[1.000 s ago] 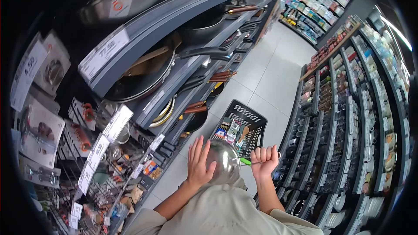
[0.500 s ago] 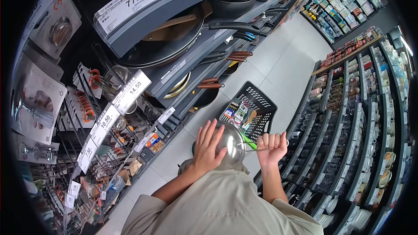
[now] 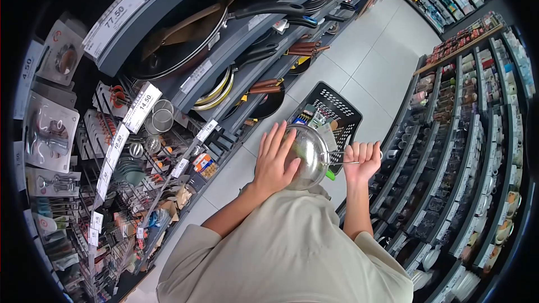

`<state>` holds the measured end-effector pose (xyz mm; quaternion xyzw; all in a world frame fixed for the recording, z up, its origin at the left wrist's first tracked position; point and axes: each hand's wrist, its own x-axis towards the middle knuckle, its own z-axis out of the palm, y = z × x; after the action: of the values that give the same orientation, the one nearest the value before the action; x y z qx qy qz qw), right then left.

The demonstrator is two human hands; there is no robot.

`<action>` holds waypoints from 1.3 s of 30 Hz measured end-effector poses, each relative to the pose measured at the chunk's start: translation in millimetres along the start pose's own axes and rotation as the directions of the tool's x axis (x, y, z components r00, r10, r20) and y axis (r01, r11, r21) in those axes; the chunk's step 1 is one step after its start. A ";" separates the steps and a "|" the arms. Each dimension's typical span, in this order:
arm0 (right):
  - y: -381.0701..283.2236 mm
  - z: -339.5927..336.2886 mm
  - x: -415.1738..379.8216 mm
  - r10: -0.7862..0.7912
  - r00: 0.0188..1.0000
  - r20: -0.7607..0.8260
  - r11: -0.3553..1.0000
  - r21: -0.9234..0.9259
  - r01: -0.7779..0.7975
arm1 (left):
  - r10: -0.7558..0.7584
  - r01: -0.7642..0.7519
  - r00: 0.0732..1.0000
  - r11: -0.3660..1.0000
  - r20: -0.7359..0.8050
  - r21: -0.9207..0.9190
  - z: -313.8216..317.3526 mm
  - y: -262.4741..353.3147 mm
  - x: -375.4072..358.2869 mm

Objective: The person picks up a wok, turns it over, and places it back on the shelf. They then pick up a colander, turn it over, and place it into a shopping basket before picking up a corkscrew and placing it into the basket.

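A metal mesh strainer [image 3: 312, 158] with a rounded bowl and a wire handle is in front of my chest. My right hand [image 3: 362, 161] is closed around the handle, whose looped end sticks out past the fist. On the other side, my left hand [image 3: 273, 163] lies against the bowl with its fingers stretched out and the thumb apart. The palm side of that hand is hidden. Just beyond the strainer is a black perforated shopping basket [image 3: 352, 113] holding several packaged items, partly covered by the bowl.
To the left, shelves carry frying pans [image 3: 185, 45] with handles jutting into the aisle. Hooks below hold small utensils, including another wire strainer [image 3: 163, 116], beside price tags [image 3: 141, 106]. On the right, a long shelf [image 3: 449, 151] is stocked with glassware and jars. Pale floor tiles [image 3: 368, 59] run between.
My view has shifted, so the shelves and basket appear in different places. The strainer has turned a little, and its mesh shows more clearly. Both hands keep their places on it.
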<state>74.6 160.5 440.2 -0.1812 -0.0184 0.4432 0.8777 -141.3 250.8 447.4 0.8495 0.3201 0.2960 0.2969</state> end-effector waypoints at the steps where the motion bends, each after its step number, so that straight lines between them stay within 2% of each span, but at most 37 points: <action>1: -4.8 0.1 0.5 -0.022 1.000 -0.013 0.999 -0.035 0.022 | 0.006 -0.006 1.000 1.000 -0.017 -0.004 4.5 3.5 3.2; 4: -18.5 -3.6 0.9 -0.052 0.999 -0.005 0.999 -0.011 0.052 | 0.011 -0.010 1.000 0.998 -0.025 0.063 22.0 12.2 14.7; 5: -25.3 -6.4 1.8 -0.008 1.000 -0.010 0.998 0.069 0.009 | 0.027 -0.025 1.000 0.994 -0.015 0.102 27.0 16.4 18.2; 8: -41.3 -19.4 9.9 0.022 1.000 -0.018 0.996 0.092 -0.020 | 0.044 -0.042 0.999 0.994 -0.011 0.096 40.0 19.8 26.3; 9: -46.9 -25.9 13.9 0.039 0.999 -0.008 0.992 0.122 -0.038 | 0.001 0.002 0.999 0.997 -0.045 0.077 45.7 18.1 27.9; 12: -65.2 -30.5 25.1 0.031 0.996 0.080 0.986 0.160 -0.044 | -0.286 0.233 0.945 0.929 -0.157 -0.287 67.8 -7.8 24.2; 13: -72.8 -32.5 27.4 0.042 0.992 0.122 0.988 0.145 -0.059 | -0.472 0.371 0.881 0.740 -0.041 -0.561 74.7 -12.9 19.5; 14: -79.6 -32.0 31.9 0.063 0.952 0.301 0.979 0.166 -0.117 | -0.599 0.463 0.791 0.455 0.124 -0.761 81.3 -16.7 14.3; 15: -86.1 -29.7 38.3 0.075 0.879 0.470 0.968 0.178 -0.177 | -0.650 0.494 0.692 0.109 0.314 -0.863 87.8 -18.8 9.5; 16: -92.4 -27.7 45.9 0.077 0.778 0.624 0.954 0.181 -0.239 | -0.620 0.460 0.599 -0.251 0.506 -0.852 94.7 -19.2 4.7; 17: -97.2 -25.8 56.3 0.114 0.619 0.777 0.941 0.116 -0.319 | -0.597 0.489 0.539 -0.353 0.594 -0.798 96.1 -11.5 3.2; 20: -99.6 0.1 79.0 0.088 0.203 0.975 0.937 -0.012 -0.349 | -0.456 0.541 0.325 -0.629 0.828 -0.558 88.0 25.8 2.2; 21: -103.1 9.8 84.2 0.072 0.092 0.993 0.936 -0.035 -0.351 | -0.402 0.517 0.409 -0.637 0.819 -0.571 97.7 26.0 -3.5; 24: -110.7 32.8 90.0 -0.060 -0.020 0.998 0.969 0.053 -0.240 | -0.359 0.515 0.496 -0.611 0.791 -0.601 115.1 34.4 -13.9; 25: -112.7 27.2 86.5 -0.073 0.148 0.986 0.977 0.100 -0.189 | -0.270 0.444 0.500 -0.735 0.823 -0.512 114.7 35.7 -14.0; 28: -114.6 0.4 76.9 -0.092 0.603 0.792 0.987 0.152 -0.049 | -0.276 0.527 0.533 -0.631 0.800 -0.569 105.1 31.9 -19.1; 30: -112.3 -17.5 82.4 -0.072 0.820 0.568 0.992 0.125 0.001 | -0.521 0.442 0.699 -0.225 0.491 -0.868 98.5 36.4 -19.1; 31: -106.1 -44.0 90.6 -0.034 0.867 0.497 0.990 0.133 -0.037 | -0.569 0.365 0.769 0.016 0.292 -0.931 92.5 39.6 -16.3; 32: -96.4 -81.7 98.8 0.008 0.908 0.418 0.986 0.145 -0.075 | -0.566 0.274 0.820 0.257 0.085 -0.927 85.4 44.1 -14.4; 33: -88.5 -105.6 101.2 0.055 0.941 0.334 0.981 0.159 -0.114 | -0.467 0.203 0.884 0.430 -0.024 -0.880 70.1 52.6 -4.0; 34: -79.9 -110.4 93.6 0.029 0.994 0.105 1.000 -0.014 -0.027 | -0.349 0.116 0.930 0.579 -0.117 -0.807 53.9 60.5 7.2; 35: -67.6 -109.6 81.3 -0.039 0.992 -0.119 0.979 -0.205 0.014 | -0.459 0.181 0.884 0.515 -0.091 -0.838 45.7 62.1 9.2; 36: -59.3 -110.0 72.5 -0.146 0.939 -0.311 0.918 -0.396 0.012 | -0.560 0.232 0.826 0.442 -0.064 -0.867 38.8 62.0 11.4; 37: -55.6 -117.3 66.0 -0.203 0.915 -0.349 0.884 -0.468 0.018 | -0.617 0.226 0.787 0.301 -0.009 -0.926 31.8 60.3 14.2; 39: -61.9 -112.2 54.0 -0.259 0.966 0.005 0.595 -0.787 0.164 | -0.697 0.299 0.711 0.179 0.094 -0.937 24.0 42.2 7.6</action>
<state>176.8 135.5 349.2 -0.5644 -0.1822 0.2732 0.7574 -104.4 222.6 463.5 0.3106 0.4143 0.4513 0.7268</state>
